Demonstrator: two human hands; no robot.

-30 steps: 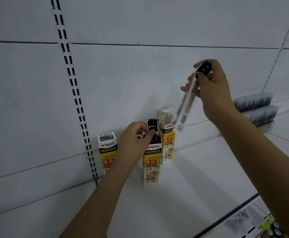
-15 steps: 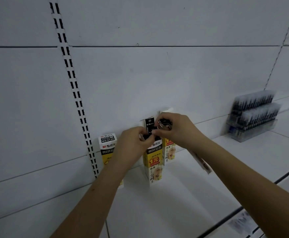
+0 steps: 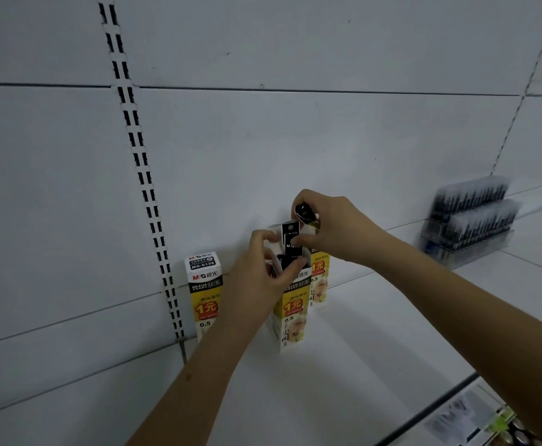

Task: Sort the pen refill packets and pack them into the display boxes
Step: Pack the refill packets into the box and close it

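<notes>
Left hand (image 3: 263, 278) pinching the open top of the middle display box (image 3: 290, 312) on the white shelf (image 3: 375, 333), right hand (image 3: 334, 226) clamped on a black-topped refill packet (image 3: 304, 213) above that box, more packets (image 3: 290, 241) standing upright inside, closed box (image 3: 203, 291) near its left, third box (image 3: 319, 278) just behind, tray of pens (image 3: 469, 226) well apart at right.

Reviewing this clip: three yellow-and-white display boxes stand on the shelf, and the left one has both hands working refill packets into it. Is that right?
Not quite. The head view shows both hands, left hand and right hand, at the middle box, pushing in refill packets. The left box stands untouched and closed. Three boxes is right, counting the rear box.
</notes>
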